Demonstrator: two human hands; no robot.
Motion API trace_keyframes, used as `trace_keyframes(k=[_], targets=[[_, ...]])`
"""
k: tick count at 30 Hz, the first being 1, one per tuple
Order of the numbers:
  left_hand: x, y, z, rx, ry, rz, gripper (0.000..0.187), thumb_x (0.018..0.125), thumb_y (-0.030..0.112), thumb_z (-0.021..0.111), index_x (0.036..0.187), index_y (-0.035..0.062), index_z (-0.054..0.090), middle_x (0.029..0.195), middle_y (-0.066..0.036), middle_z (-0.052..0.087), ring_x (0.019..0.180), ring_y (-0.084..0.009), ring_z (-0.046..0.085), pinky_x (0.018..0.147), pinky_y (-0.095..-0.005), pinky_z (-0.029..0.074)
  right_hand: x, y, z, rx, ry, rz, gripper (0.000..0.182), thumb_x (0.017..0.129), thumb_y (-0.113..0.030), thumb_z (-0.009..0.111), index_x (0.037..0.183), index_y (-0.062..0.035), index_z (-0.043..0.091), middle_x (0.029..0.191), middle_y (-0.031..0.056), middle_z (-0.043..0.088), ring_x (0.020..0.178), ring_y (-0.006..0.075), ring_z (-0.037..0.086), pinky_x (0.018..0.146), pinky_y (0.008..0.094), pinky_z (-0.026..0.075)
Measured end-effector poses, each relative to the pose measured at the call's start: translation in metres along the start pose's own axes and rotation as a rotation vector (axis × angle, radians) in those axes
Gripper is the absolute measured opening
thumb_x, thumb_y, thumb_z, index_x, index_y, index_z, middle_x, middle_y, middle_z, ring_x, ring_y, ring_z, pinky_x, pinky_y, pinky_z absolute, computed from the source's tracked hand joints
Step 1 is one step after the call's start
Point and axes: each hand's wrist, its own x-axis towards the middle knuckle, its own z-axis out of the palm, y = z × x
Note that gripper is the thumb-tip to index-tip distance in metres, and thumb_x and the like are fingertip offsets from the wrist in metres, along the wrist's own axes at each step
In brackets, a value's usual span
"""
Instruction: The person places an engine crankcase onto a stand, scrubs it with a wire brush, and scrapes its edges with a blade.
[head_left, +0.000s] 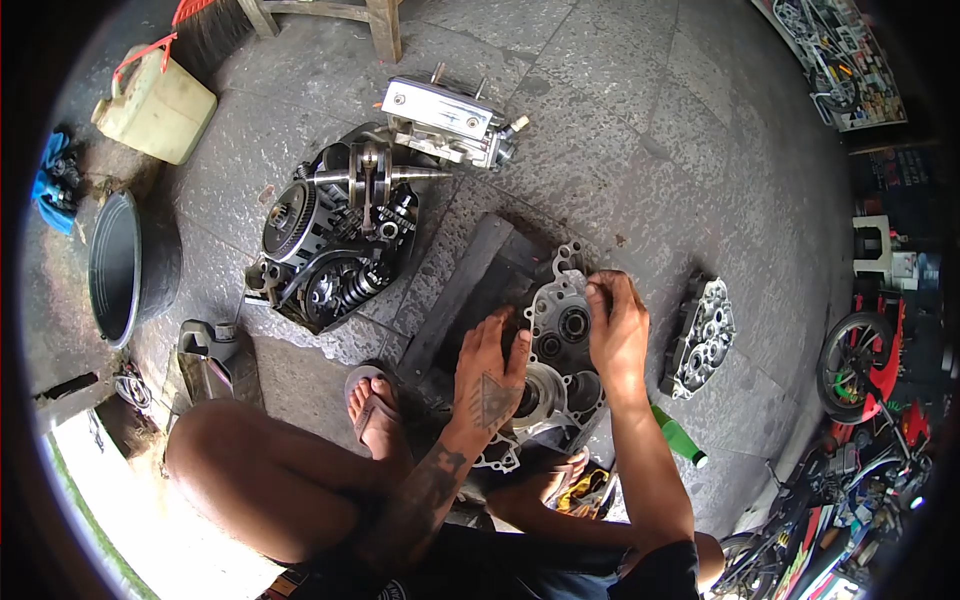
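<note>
Casing (563,362) in front of the seated person, between both hands, just beside a dark block (468,285). Left hand (492,372): fingers extended, thumb apart, at the casing's left edge. Right hand (618,328): fingers curled at the upper right edge; cannot tell whether it grips. Second casing (702,340) on the floor (640,190), to the right. Green bottle (680,437) near the right forearm. Crankshaft (369,185) farther off, among engine parts (335,240).

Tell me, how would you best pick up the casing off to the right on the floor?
From above, probably by its two long outer edges, gripping across the narrow width. The casing is clearly longer than wide, and bare floor shows around it, so both long sides look free.
</note>
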Motion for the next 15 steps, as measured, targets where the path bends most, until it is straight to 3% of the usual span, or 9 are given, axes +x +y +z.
trace_keyframes(k=[1,3,4,5,15], targets=[[0.000,0.000,0.000,-0.004,0.000,-0.004,0.039,0.098,0.025,0.056,0.125,-0.0024,0.055,0.116,-0.023,0.063,0.106,-0.0422,0.057,0.094,-0.0480,0.045,-0.003,-0.004,-0.003,-0.004,-0.004,-0.001,0.010,0.095,-0.010,0.062,0.101,-0.0037,0.060,0.088,0.0186,0.067,0.080,0.0409,0.067,0.068,0.0485,0.052],[0.001,0.000,0.001,0.012,-0.005,-0.006,0.038,0.098,0.025,0.056,0.125,-0.0025,0.055,0.116,-0.022,0.063,0.105,-0.0424,0.057,0.094,-0.0483,0.046,-0.007,-0.012,-0.005,0.083,-0.271,0.361,0.015,0.098,-0.014,0.059,0.108,-0.0045,0.054,0.082,0.0210,0.068,0.075,0.0441,0.068,0.064,0.0513,0.051],[0.001,0.002,0.000,0.010,-0.011,-0.005,0.038,0.098,0.025,0.056,0.125,-0.0025,0.055,0.116,-0.022,0.063,0.105,-0.0424,0.057,0.094,-0.0483,0.046,-0.010,-0.007,0.000,-0.036,-0.225,0.185,0.017,0.099,-0.016,0.057,0.111,-0.0054,0.050,0.079,0.0221,0.069,0.074,0.0464,0.067,0.064,0.0539,0.051],[0.001,0.003,-0.001,0.012,-0.019,-0.035,0.040,0.099,0.027,0.055,0.125,-0.0029,0.056,0.116,-0.022,0.064,0.107,-0.0414,0.058,0.096,-0.0466,0.045,-0.012,-0.004,0.005,-0.071,-0.158,0.137,0.017,0.100,-0.018,0.056,0.111,-0.0054,0.051,0.081,0.0230,0.069,0.076,0.0477,0.066,0.065,0.0547,0.052],[0.001,0.002,0.000,0.004,-0.002,-0.044,0.041,0.101,0.031,0.055,0.125,-0.0022,0.057,0.115,-0.021,0.065,0.108,-0.0391,0.060,0.095,-0.0449,0.046,0.001,-0.008,-0.003,-0.186,-0.297,0.165,0.022,0.099,-0.027,0.056,0.103,-0.0062,0.061,0.078,0.0245,0.068,0.077,0.0479,0.065,0.067,0.0548,0.052]])
